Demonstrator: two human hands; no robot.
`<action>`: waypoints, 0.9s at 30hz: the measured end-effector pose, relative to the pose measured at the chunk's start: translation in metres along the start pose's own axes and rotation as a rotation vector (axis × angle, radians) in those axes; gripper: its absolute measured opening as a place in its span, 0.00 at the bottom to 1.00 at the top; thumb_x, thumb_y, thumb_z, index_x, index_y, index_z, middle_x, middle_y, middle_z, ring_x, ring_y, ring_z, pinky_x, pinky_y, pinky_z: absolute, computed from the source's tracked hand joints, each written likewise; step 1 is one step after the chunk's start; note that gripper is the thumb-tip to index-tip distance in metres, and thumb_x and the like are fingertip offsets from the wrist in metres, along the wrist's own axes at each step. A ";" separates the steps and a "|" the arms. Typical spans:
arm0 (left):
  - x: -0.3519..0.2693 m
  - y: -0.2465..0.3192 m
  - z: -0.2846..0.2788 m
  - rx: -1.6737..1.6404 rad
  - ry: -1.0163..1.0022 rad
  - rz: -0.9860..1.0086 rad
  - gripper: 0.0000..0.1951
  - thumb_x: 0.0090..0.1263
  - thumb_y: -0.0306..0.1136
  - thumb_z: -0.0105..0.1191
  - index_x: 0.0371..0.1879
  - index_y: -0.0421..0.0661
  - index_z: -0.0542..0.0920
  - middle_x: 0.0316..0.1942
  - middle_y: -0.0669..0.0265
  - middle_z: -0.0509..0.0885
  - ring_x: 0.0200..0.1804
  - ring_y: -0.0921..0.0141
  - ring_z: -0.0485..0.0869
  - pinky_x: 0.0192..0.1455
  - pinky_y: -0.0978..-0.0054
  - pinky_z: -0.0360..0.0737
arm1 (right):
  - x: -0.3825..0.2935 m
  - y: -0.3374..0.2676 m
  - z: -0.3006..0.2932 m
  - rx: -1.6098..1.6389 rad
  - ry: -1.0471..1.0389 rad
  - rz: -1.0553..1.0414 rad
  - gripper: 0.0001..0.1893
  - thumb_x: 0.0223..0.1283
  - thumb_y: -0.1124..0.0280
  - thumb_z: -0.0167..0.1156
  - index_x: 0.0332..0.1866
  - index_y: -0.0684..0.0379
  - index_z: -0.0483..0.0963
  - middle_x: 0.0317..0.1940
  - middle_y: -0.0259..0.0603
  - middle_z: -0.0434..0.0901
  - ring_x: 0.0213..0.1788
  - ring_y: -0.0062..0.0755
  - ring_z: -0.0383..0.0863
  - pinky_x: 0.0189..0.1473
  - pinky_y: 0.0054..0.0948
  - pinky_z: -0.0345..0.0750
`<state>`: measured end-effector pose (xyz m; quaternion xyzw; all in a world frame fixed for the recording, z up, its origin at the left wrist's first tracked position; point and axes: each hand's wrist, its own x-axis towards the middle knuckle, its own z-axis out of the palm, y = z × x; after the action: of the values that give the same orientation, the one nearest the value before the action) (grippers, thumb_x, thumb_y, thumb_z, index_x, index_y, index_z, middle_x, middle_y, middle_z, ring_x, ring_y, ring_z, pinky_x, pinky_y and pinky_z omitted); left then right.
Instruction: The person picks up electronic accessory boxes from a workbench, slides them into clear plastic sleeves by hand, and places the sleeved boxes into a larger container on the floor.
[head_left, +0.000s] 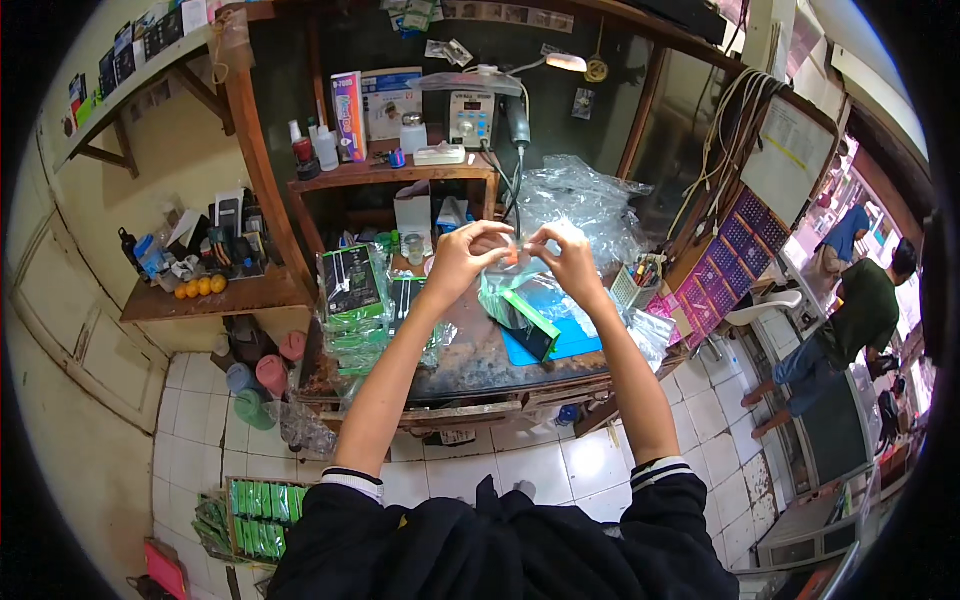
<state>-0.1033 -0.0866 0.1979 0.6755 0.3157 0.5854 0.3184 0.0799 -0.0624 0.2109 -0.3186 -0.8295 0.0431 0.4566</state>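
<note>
My left hand (474, 251) and my right hand (561, 251) pinch the top of a clear plastic bag (495, 289) between thumbs and fingertips. Something small and orange shows between the hands; what it is cannot be made out. Below them a black and green box (530, 326) lies tilted, its upper end inside the bag. It rests over a blue mat (585, 337) on the workbench. Left of my forearm, several plastic-wrapped black and green packages (352, 289) are stacked.
Behind my right hand is a heap of clear plastic bags (577, 199). A pen basket (636, 283) stands at right. A hot air station (472, 120) sits on the raised shelf (405, 175). A carton of green packages (262, 517) is on the floor. Two people are at far right.
</note>
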 end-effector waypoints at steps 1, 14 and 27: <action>0.001 0.000 -0.002 0.085 0.006 0.016 0.09 0.53 0.22 0.59 0.34 0.39 0.79 0.31 0.70 0.80 0.33 0.79 0.79 0.39 0.84 0.77 | 0.002 -0.002 -0.001 -0.056 -0.004 -0.044 0.05 0.46 0.71 0.61 0.24 0.61 0.75 0.23 0.40 0.77 0.33 0.39 0.73 0.36 0.34 0.69; 0.032 0.052 -0.020 0.287 0.224 0.238 0.05 0.56 0.26 0.58 0.31 0.42 0.82 0.19 0.73 0.76 0.25 0.83 0.73 0.28 0.85 0.69 | 0.045 -0.053 -0.040 0.201 0.037 0.127 0.07 0.49 0.72 0.60 0.31 0.64 0.74 0.26 0.40 0.77 0.34 0.29 0.76 0.39 0.26 0.71; 0.027 -0.004 -0.026 -0.180 -0.004 0.002 0.13 0.60 0.41 0.57 0.24 0.47 0.69 0.26 0.75 0.66 0.30 0.83 0.65 0.33 0.84 0.64 | 0.020 0.012 -0.015 0.204 -0.436 -0.064 0.13 0.52 0.60 0.59 0.31 0.60 0.74 0.36 0.41 0.72 0.44 0.38 0.69 0.48 0.32 0.66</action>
<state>-0.1266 -0.0613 0.2137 0.6457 0.2606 0.6102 0.3779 0.0898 -0.0449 0.2293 -0.2275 -0.9095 0.1802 0.2977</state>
